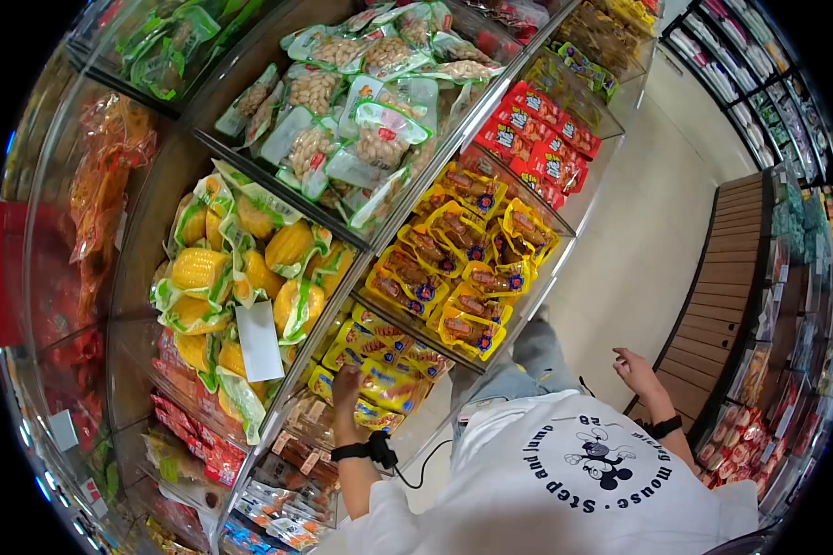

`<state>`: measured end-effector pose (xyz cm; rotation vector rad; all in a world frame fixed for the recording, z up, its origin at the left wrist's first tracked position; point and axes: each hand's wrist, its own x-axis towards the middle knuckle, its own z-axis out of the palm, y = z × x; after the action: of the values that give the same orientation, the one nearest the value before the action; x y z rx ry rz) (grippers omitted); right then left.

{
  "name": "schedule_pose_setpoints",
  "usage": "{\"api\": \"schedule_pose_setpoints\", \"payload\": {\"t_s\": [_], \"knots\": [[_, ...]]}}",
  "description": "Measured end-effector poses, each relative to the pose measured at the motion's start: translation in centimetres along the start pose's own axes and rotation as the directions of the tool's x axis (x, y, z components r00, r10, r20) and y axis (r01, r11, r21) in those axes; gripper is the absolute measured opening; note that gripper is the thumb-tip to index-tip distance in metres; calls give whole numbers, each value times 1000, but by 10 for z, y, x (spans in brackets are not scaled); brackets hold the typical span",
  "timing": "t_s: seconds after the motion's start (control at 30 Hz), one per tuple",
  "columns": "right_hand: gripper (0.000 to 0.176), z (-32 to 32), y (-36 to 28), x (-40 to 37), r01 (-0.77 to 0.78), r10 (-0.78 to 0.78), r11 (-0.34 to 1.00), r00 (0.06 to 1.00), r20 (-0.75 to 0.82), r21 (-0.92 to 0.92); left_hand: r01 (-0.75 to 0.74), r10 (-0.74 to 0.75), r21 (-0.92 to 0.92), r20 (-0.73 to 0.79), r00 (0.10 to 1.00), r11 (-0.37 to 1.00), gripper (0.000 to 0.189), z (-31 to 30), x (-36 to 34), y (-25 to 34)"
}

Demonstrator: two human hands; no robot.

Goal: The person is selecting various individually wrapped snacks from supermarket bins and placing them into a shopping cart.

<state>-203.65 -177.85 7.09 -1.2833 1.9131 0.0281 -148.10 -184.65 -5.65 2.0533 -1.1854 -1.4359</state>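
Observation:
My left hand (346, 387), with a black band and a small device at the wrist, is over a bin of yellow snack packets (379, 335). Its fingers are closed at the edge of one yellow packet (391, 385), which looks smeared and sits above the others. The far side of this grip is hidden. Out to the right, my right hand (635, 372) hangs over the aisle, fingers apart and holding nothing. Yellow vacuum packs of brown meat (472, 268) fill the clear bin just beyond the left hand.
Bagged corn cobs (199, 270) with a white card (259, 340) lie left of my left hand. Farther up are bags of peanuts (379, 139) and red packets (541, 143). Clear bin walls divide the goods. Across the floor (620, 231) stands a wood-slatted counter (703, 305).

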Motion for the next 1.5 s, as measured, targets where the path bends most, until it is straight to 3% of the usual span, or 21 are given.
{"api": "schedule_pose_setpoints", "payload": {"t_s": [0.07,0.2,0.23,0.33,0.37,0.4,0.43,0.47,0.53,0.63,0.67,0.77,0.9,1.0,1.07,1.1,1.13,1.17,1.27,1.4,1.5], "knots": [[31,-8,6,15,27,-26,999,1000,9,-22,90,-91,101,5,996,991,8,-6,-1,-38],[31,-29,18,42,57,-57,998,998,21,-21,159,-128,346,-113,985,925,7,12,-18,0],[31,-36,22,49,62,-62,998,998,27,-13,-15,114,413,-216,970,911,10,20,-17,-13],[30,-55,49,68,85,-85,996,996,27,7,-159,417,559,-370,830,813,15,39,-21,-16],[30,-67,62,77,99,-99,995,995,27,8,120,251,578,-520,816,808,17,50,-22,-7],[30,-81,74,85,105,-105,994,994,-10,10,398,88,535,-671,736,745,20,63,-24,5],[30,-93,87,94,116,-115,993,993,-37,15,248,108,459,-620,777,853,19,72,-30,22],[30,-103,98,102,130,-128,991,990,-60,26,209,-52,229,-548,835,951,19,85,-21,8],[30,-128,125,115,119,-121,992,992,-46,-44,203,-107,356,-271,957,912,24,114,-20,18],[31,-171,161,126,130,-136,989,986,-93,-72,187,-295,-456,-179,938,870,30,149,-32,56],[31,-186,171,131,150,-158,986,982,-108,-78,120,-300,-546,-254,919,829,32,155,-32,75],[31,-225,199,150,156,-169,984,972,-166,-88,19,-42,-38,-765,643,999,33,157,-17,138],[32,-264,218,194,199,-225,969,956,-188,-147,99,364,391,-907,212,915,35,219,-25,280],[32,-284,211,236,309,-343,931,923,-174,-196,-488,454,169,-696,557,857,35,293,-8,358],[31,-301,196,262,376,-408,908,896,-177,-187,-593,516,-115,-380,768,797,33,348,12,386],[31,-308,186,274,389,-417,905,892,-174,-174,-549,544,43,-216,811,835,32,372,40,370],[31,-315,179,288,402,-425,902,889,-170,-157,-715,745,215,-135,653,666,29,397,30,414],[31,-325,174,301,422,-444,895,876,-189,-148,-735,748,216,31,663,643,25,411,24,449],[31,-352,161,334,460,-473,881,860,-194,-107,-652,629,33,228,743,758,25,453,54,508],[32,-396,181,368,364,-373,928,915,-152,-82,-648,650,-62,29,759,759,23,495,164,565],[31,-443,201,392,321,-330,944,920,-210,-74,-140,238,-543,114,964,828,31,516,243,621]]}}
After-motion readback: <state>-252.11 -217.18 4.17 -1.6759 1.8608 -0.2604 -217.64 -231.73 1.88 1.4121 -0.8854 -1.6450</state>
